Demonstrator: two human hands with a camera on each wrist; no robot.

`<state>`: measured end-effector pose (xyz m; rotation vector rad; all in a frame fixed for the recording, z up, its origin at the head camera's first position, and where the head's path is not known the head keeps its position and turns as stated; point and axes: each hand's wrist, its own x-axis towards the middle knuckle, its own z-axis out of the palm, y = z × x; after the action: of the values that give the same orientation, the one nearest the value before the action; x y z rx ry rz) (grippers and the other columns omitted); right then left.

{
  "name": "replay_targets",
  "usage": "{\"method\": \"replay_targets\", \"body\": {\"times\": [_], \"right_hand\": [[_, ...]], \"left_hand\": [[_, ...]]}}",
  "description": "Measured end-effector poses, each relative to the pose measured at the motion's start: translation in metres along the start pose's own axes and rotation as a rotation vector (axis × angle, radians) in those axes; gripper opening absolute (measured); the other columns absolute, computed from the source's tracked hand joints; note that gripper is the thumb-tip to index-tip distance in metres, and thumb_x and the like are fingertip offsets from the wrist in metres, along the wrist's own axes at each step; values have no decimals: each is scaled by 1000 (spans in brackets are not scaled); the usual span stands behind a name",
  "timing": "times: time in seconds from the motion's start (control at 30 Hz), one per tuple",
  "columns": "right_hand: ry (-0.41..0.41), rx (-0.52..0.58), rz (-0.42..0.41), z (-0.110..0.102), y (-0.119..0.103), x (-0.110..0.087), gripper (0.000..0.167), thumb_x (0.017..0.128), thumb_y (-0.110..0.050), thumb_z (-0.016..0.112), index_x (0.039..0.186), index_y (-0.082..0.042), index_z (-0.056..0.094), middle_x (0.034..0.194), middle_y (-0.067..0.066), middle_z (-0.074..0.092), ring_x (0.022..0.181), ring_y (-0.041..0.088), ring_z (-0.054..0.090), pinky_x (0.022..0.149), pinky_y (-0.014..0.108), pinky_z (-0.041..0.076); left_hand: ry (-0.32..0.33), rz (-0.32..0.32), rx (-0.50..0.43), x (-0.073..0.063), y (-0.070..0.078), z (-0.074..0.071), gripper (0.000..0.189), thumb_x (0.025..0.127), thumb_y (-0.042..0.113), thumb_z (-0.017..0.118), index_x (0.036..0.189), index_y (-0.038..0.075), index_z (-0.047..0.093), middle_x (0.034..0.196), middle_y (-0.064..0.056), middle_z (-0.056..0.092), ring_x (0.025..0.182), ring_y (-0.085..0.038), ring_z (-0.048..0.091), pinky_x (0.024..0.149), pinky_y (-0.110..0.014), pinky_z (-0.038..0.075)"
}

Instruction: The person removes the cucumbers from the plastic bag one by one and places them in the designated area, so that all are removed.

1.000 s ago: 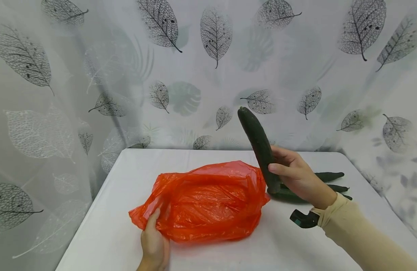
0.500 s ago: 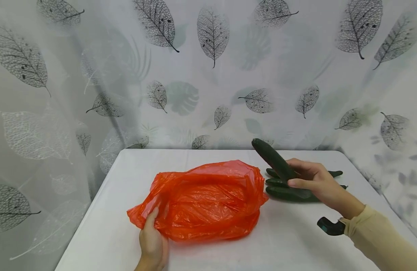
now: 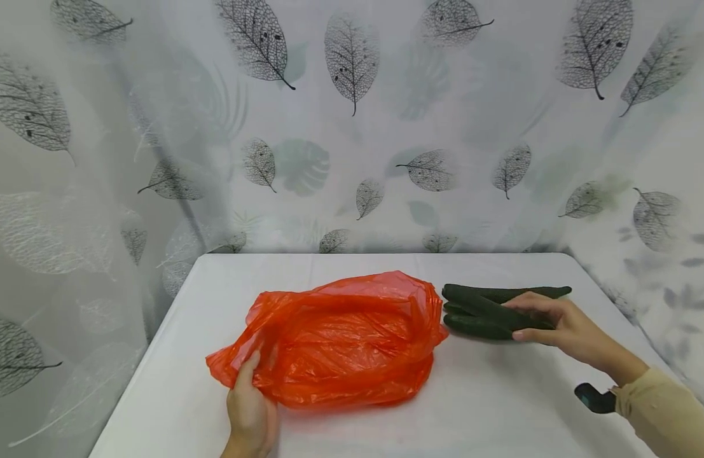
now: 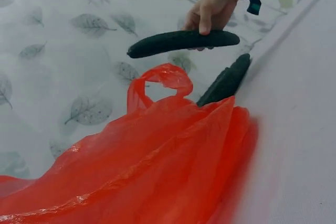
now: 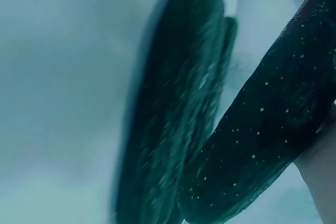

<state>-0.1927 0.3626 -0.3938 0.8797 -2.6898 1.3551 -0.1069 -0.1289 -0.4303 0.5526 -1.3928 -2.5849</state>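
Note:
My left hand (image 3: 247,407) grips the left edge of a red plastic bag (image 3: 352,337), its thumb on top and the other fingers partly hidden. The bag lies spread on the table with its mouth gaping. At the right, my right hand (image 3: 566,327) holds a dark green cucumber (image 3: 486,308) between thumb and fingers. In the left wrist view, that cucumber (image 4: 178,41) is in the air, tilted slightly. Beneath it, several more cucumbers lie side by side on the table, among them a front one (image 3: 474,327) and a back one (image 3: 549,292).
A white table (image 3: 386,432) carries everything. Behind it hangs a pale curtain (image 3: 352,159) printed with leaves. One loop handle (image 4: 165,74) of the bag stands up in the left wrist view. A black device (image 3: 594,399) sits at my right wrist.
The right hand has lowered the cucumber and moved right, away from the bag, tipping it from steep to nearly flat over the other cucumbers. My left hand keeps its grip on the bag.

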Motion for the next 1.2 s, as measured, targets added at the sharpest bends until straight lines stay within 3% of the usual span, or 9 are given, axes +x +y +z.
{"method": "replay_targets", "body": {"times": [0.2, 0.37, 0.53, 0.63, 0.93, 1.2], "right_hand": [[-14, -114, -19, 0, 17, -12, 47, 83, -2, 81, 128, -11, 68, 120, 1, 65, 110, 5, 56, 84, 19, 48], [-19, -245, 4, 3, 26, -18, 46, 82, -13, 84, 125, -18, 71, 119, -4, 64, 110, 1, 54, 84, 18, 47], [-44, -298, 38, 5, 33, -24, 45, 82, -20, 85, 125, -23, 71, 117, -8, 64, 108, 3, 56, 81, 22, 50], [-51, -320, 43, 7, 36, -28, 45, 81, -22, 85, 124, -24, 71, 116, -9, 64, 106, 3, 57, 79, 25, 52], [-43, -427, -50, 12, 46, -32, 47, 76, -22, 88, 120, -22, 73, 111, -12, 62, 101, 4, 58, 74, 27, 53], [-77, -534, -34, 14, 51, -33, 45, 76, -27, 88, 119, -23, 74, 111, -13, 59, 98, 6, 57, 71, 32, 53]], "left_hand": [[-8, 4, -15, 0, 1, 0, 41, 110, 34, 34, 147, 20, 27, 150, 2, 32, 136, -20, 33, 117, -36, 30], [-6, 2, -32, 0, 2, 0, 39, 110, 34, 35, 146, 21, 29, 151, 2, 32, 136, -20, 33, 118, -36, 28], [-16, 0, -14, 0, 1, 0, 39, 110, 35, 33, 147, 22, 27, 152, 2, 31, 138, -21, 32, 118, -38, 28], [-21, 0, 0, 0, 0, 0, 39, 110, 36, 33, 147, 23, 26, 151, 2, 31, 139, -22, 31, 118, -39, 29], [-21, 3, 6, 1, 0, 0, 41, 110, 36, 32, 148, 23, 25, 152, 2, 30, 139, -23, 31, 118, -39, 29], [-6, -7, -5, 0, 0, 1, 39, 110, 33, 32, 148, 21, 26, 152, 1, 31, 139, -23, 32, 118, -39, 30]]}}
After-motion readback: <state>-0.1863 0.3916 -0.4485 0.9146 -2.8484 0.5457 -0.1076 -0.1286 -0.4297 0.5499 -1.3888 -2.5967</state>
